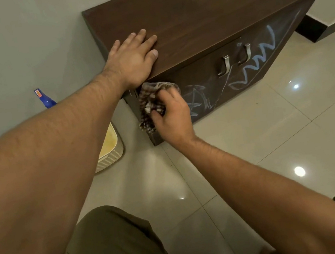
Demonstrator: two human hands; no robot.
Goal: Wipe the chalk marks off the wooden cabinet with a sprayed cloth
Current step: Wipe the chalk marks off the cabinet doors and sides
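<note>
The wooden cabinet (199, 13) stands on the tiled floor (273, 143) against the wall, its dark top bare and its front doors scrawled with chalk marks (260, 54). There is a pale blue zigzag on the right door and fainter scribbles on the left one. The left hand (132, 60) lies flat on the top near the left front corner, fingers straight and slightly spread, bracing the person. The right hand (171, 115) has its fingers curled round a bunched checked cloth (149, 99) and presses it against the left end of the front, just beside the nearest scribbles.

To do this well, I judge the cloth should be spread flatter under the palm, so more damp surface meets the wood. The strokes should then run rightward in overlapping passes with steady pressure, turning to a clean fold as chalk loads up. The two metal handles (225, 64) will need working around.

A blue spray bottle (46, 99) stands by the wall, mostly hidden behind the left forearm. So is a pale ribbed container (111, 148), whose contents I cannot make out. Whether the cloth is wet cannot be told. The hand and cloth cover the left edge of the front, so any marks beneath them are unseen.
</note>
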